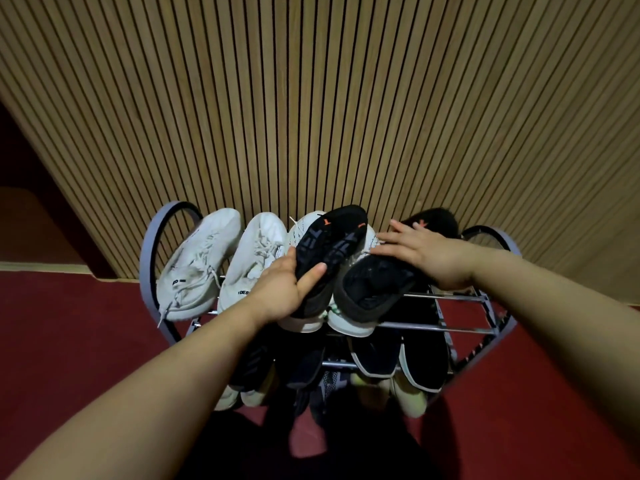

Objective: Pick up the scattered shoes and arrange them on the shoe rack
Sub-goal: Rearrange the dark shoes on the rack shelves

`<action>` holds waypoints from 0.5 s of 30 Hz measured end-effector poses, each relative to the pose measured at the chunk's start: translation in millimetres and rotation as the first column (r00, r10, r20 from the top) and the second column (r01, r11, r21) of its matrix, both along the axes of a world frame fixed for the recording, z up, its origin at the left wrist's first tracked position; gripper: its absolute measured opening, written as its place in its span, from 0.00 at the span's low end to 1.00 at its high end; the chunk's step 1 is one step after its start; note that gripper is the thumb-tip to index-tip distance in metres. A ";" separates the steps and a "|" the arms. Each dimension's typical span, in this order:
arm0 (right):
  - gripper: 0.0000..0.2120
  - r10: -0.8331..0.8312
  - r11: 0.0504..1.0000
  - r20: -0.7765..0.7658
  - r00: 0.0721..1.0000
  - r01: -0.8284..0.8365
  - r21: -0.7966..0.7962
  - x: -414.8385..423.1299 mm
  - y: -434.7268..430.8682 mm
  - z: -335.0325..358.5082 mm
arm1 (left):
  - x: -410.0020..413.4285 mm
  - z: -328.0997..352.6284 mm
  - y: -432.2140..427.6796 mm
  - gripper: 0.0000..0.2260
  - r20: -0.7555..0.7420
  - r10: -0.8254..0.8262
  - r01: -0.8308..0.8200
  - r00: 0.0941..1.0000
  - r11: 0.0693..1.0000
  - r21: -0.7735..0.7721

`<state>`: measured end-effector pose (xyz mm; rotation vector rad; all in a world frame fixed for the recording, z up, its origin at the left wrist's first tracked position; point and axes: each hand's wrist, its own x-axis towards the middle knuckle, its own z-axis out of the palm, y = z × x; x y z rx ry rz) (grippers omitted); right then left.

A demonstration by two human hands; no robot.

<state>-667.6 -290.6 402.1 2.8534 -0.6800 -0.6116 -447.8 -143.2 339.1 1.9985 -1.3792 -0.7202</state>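
A grey metal shoe rack (450, 329) stands against the slatted wall. Two white sneakers (204, 261) lie side by side on the left of its top tier. My left hand (284, 289) grips a black shoe (329, 244) with orange marks, its sole turned up, lying over a pair of white sneakers (349, 327) in the middle of that tier. My right hand (422, 254) rests with spread fingers on a second black shoe (374, 285) to the right; its toe (436, 220) shows beyond my fingers.
Lower tiers hold several dark shoes with white soles (422, 368) and lighter ones underneath. A wooden slatted wall (311, 116) rises right behind the rack. Red carpet (69, 323) covers the floor on both sides, and a dark opening sits at the far left.
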 end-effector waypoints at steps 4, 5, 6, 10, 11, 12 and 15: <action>0.42 -0.200 0.979 0.042 0.979 0.198 0.041 8.8 12.1 -30.9 | -1.6 1.5 -3.8 0.32 0.061 -0.009 0.007 0.998 1.000 0.029; 0.41 -0.266 0.959 0.065 0.962 0.257 0.122 10.7 12.7 -36.3 | -1.4 2.7 -4.1 0.33 0.068 -0.013 0.011 0.998 0.999 0.032; 0.39 -0.330 0.929 0.099 0.939 0.304 0.210 11.3 15.5 -35.3 | -0.7 3.6 -3.8 0.34 0.064 -0.021 0.019 0.998 0.999 0.036; 0.26 -0.610 0.725 0.291 0.737 0.371 0.580 9.5 31.0 -24.4 | 3.7 8.7 -1.3 0.52 0.015 -0.101 0.099 0.995 0.992 0.084; 0.23 -0.728 0.597 0.311 0.612 0.340 0.727 10.5 41.2 -20.4 | 4.3 10.4 -1.3 0.55 -0.006 -0.123 0.123 0.992 0.986 0.112; 0.23 -0.832 0.455 0.294 0.471 0.276 0.847 13.4 51.2 -16.6 | 4.6 11.9 -0.6 0.56 -0.029 -0.140 0.143 0.990 0.980 0.138; 0.23 -0.976 0.181 0.167 0.138 0.095 0.979 24.6 58.2 -16.1 | 5.5 13.2 0.7 0.53 -0.034 -0.167 0.170 0.985 0.970 0.174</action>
